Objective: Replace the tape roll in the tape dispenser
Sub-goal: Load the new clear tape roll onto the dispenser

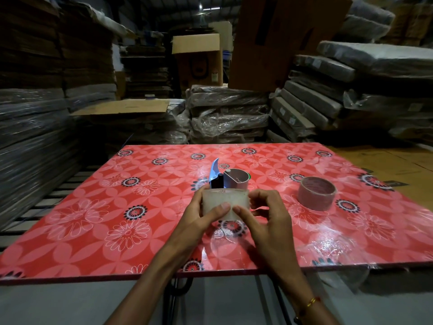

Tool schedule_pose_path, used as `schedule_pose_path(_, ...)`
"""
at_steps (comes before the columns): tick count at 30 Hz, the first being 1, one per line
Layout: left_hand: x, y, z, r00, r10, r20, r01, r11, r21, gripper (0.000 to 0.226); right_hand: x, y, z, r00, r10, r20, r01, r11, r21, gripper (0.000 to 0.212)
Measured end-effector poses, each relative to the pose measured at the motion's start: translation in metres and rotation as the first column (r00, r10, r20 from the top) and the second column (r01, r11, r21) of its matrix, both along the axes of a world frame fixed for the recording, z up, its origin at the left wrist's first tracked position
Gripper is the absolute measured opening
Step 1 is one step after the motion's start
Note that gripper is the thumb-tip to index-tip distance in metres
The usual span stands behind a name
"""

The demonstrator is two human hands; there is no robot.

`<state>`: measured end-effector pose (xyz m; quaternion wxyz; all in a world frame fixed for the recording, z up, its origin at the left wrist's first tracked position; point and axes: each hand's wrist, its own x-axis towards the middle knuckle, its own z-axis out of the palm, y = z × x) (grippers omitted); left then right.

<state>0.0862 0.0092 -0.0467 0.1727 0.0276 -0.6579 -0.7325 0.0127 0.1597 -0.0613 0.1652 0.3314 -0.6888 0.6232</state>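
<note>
Above the red flowered table (93,219), left hand (199,214) and right hand (264,216) together grip a pale translucent tape roll (225,202), thumbs seemingly hunting its end; next, likely seat it in the metal dispenser (230,178) just behind, brown roll (316,193) aside

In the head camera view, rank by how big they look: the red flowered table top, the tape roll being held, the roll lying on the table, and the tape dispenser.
1. Red table top
2. Held tape roll and lying roll: alike, and the held one is nearer, so unranked
3. Tape dispenser, partly hidden behind the held roll
</note>
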Motion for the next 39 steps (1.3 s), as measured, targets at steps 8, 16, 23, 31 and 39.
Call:
schedule_pose_path(8,0.001,0.003,0.002,0.999,0.034,-0.009,-0.034,0.998,0.051,0.042,0.001,-0.001,0.001,0.996,0.026,-0.082,-0.024,0.999,0.029,0.027)
schedule_pose_path(16,-0.002,0.001,-0.001,0.999,-0.041,0.011,0.04,0.996,0.081,0.046,-0.003,-0.001,0.005,0.868,0.336,0.365,-0.337,0.939,-0.062,0.057)
schedule_pose_path(23,0.001,0.003,-0.004,0.963,0.232,-0.137,-0.263,0.919,-0.292,0.057,-0.001,0.0,0.001,0.966,0.137,0.218,-0.153,0.987,0.056,0.058)
schedule_pose_path(31,0.008,0.001,-0.004,0.954,0.261,-0.147,-0.286,0.939,-0.192,0.025,0.001,0.005,0.003,0.929,0.251,0.272,-0.25,0.967,-0.039,0.064)
schedule_pose_path(39,0.005,0.001,-0.003,0.973,0.189,-0.134,-0.21,0.964,-0.164,0.016,-0.004,0.005,0.001,0.906,0.277,0.32,-0.252,0.961,-0.117,0.065)
